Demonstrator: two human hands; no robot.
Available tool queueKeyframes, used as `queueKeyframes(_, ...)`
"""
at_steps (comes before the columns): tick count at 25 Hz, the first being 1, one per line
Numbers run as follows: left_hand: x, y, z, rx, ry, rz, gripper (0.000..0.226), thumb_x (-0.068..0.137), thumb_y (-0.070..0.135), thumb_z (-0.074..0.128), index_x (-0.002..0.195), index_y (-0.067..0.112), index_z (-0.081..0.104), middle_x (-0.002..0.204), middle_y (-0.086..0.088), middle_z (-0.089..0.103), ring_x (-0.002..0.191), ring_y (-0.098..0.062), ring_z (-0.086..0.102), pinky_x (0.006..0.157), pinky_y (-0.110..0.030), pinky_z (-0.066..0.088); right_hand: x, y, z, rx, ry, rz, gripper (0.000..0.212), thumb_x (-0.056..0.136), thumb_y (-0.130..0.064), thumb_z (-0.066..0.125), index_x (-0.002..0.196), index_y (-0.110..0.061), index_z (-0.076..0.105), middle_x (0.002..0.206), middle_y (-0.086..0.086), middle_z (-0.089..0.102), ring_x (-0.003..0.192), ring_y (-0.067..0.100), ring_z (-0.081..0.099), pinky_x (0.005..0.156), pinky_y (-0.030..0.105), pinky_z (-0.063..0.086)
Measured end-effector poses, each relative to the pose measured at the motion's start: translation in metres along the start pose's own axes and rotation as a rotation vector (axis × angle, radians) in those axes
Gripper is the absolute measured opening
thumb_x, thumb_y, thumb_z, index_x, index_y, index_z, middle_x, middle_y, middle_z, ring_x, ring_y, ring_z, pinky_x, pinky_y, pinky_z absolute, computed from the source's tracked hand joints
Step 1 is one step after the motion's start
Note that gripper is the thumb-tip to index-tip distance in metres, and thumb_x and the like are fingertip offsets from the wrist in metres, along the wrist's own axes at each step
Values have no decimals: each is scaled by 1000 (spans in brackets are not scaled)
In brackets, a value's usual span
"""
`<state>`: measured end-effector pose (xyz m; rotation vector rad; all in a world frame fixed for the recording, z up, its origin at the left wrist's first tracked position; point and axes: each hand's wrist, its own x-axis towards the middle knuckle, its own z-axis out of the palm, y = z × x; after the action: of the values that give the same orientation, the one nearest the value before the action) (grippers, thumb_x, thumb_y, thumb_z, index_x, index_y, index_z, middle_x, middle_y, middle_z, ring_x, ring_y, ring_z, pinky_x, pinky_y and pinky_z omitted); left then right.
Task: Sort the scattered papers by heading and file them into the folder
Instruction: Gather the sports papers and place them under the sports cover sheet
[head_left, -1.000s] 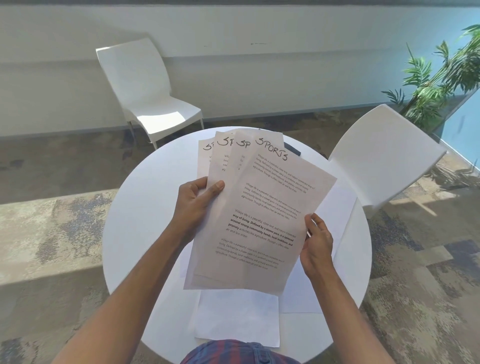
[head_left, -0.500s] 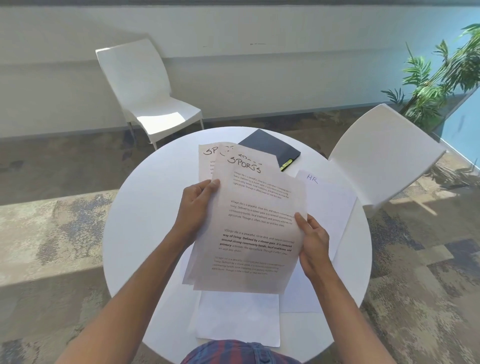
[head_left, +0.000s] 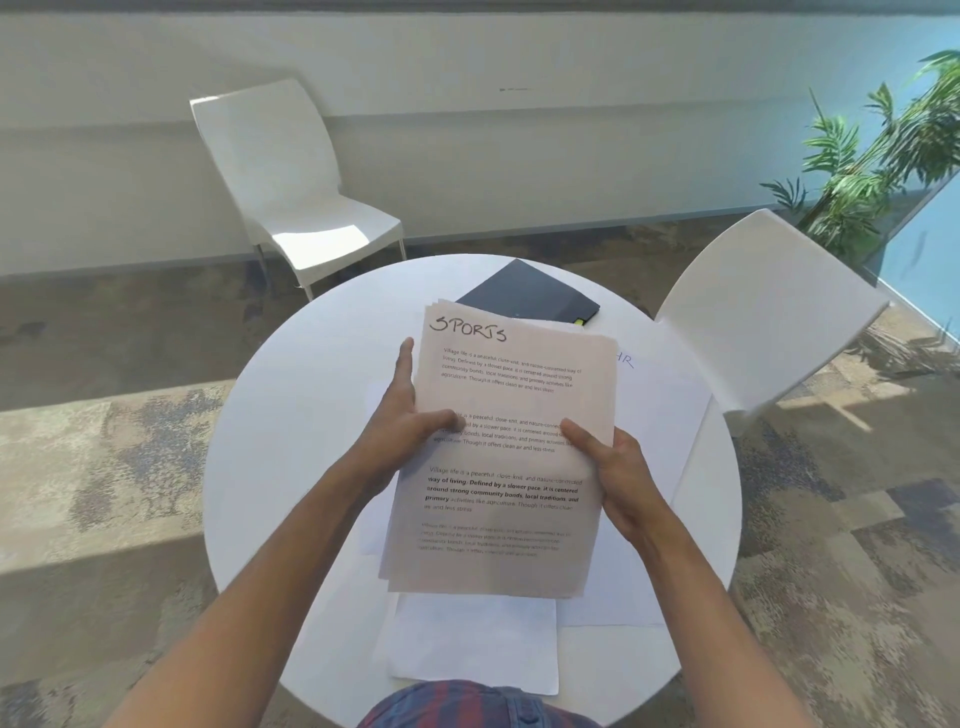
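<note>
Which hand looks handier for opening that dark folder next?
Probably the right hand: the folder lies toward its side. Both hands grip the SPORTS stack, so the left hand could keep holding it.

left hand (head_left: 402, 431), right hand (head_left: 615, 475) hold SPORTS stack (head_left: 509, 467) | folder (head_left: 530, 293) behind

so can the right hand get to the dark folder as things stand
Probably not yet: the right hand is gripping the SPORTS stack, which is held up between it and the dark folder at the table's far side.

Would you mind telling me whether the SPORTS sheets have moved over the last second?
Yes. The SPORTS sheets closed from a fan into one stack, uncovering the dark folder.
</note>
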<state>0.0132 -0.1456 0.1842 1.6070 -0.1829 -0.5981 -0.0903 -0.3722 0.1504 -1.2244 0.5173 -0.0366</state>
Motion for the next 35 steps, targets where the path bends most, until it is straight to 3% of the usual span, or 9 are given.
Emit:
queueKeyframes(3, -2, 2, -1, -6, -14, 67, 66, 75, -5, 68, 132, 23, 49, 119, 0, 71, 106, -26, 70, 90, -52, 56, 1, -4, 0, -29, 19, -39, 30, 92, -17, 67, 119, -3, 68, 113, 13, 74, 103, 31, 71, 89, 44, 58)
queueKeyframes(6, -2, 1, -2, -90, 10, 76, 46, 81, -11, 66, 121, 11, 60, 114, -7, 73, 103, -32, 70, 88, -48, 58, 1, -7, -4, -33, -24, -58, 29, 91, -13, 67, 117, 1, 69, 114, 16, 73, 105, 33, 70, 92, 45, 57)
queueKeyframes(11, 1, -8, -5, -198, -9, 46, 29, 88, 10, 66, 116, 2, 68, 112, -16, 73, 100, -36, 71, 86, -47, 59, 0, -4, -5, -75, -42, -108, 18, 90, -8, 67, 106, -2, 73, 108, 13, 75, 98, 29, 72, 83, 36, 58)
queueKeyframes(17, 7, -33, 6, -229, 125, 10, 21, 93, 9, 63, 112, 2, 70, 110, -12, 74, 101, -30, 71, 94, -48, 55, -3, 19, 17, -234, 205, -238, 16, 92, -15, 69, 78, -11, 74, 72, -8, 76, 65, 7, 70, 58, 18, 52)
queueKeyframes(21, 2, -36, 11, -177, 129, 63, 19, 89, 3, 67, 98, 18, 75, 99, 0, 77, 87, -14, 71, 80, -31, 56, -9, 32, 19, -210, 238, -262, 4, 87, -15, 75, 85, -19, 75, 80, -11, 77, 74, 8, 72, 64, 19, 56)
queueKeyframes(23, 0, -38, 13, -127, 124, 90, 28, 87, 2, 70, 89, 28, 78, 94, 5, 76, 83, -8, 69, 75, -24, 53, -12, 34, 18, -213, 241, -255, 11, 84, -15, 79, 89, -23, 74, 82, -14, 77, 76, 5, 72, 66, 18, 56)
queueKeyframes(27, -1, -37, 16, -101, 132, 104, 25, 88, 9, 71, 93, 33, 76, 98, 3, 76, 87, -11, 69, 81, -33, 55, -13, 27, 17, -209, 264, -278, 13, 83, -13, 79, 89, -23, 73, 79, -14, 76, 70, 3, 70, 61, 17, 54)
queueKeyframes(31, 2, -35, 13, -89, 97, 100, 23, 79, 19, 77, 101, 24, 77, 103, -3, 76, 95, -22, 71, 91, -44, 55, -11, 24, 15, -171, 268, -267, 10, 81, -10, 80, 86, -17, 75, 78, -8, 77, 69, 8, 70, 62, 23, 55)
queueKeyframes(35, 2, -36, 9, -88, 94, 77, 23, 81, 7, 78, 103, 14, 76, 103, -6, 76, 97, -27, 72, 95, -50, 54, -12, 21, 17, -177, 247, -294, 7, 82, -6, 78, 83, -13, 76, 76, -7, 77, 66, 9, 69, 61, 24, 54)
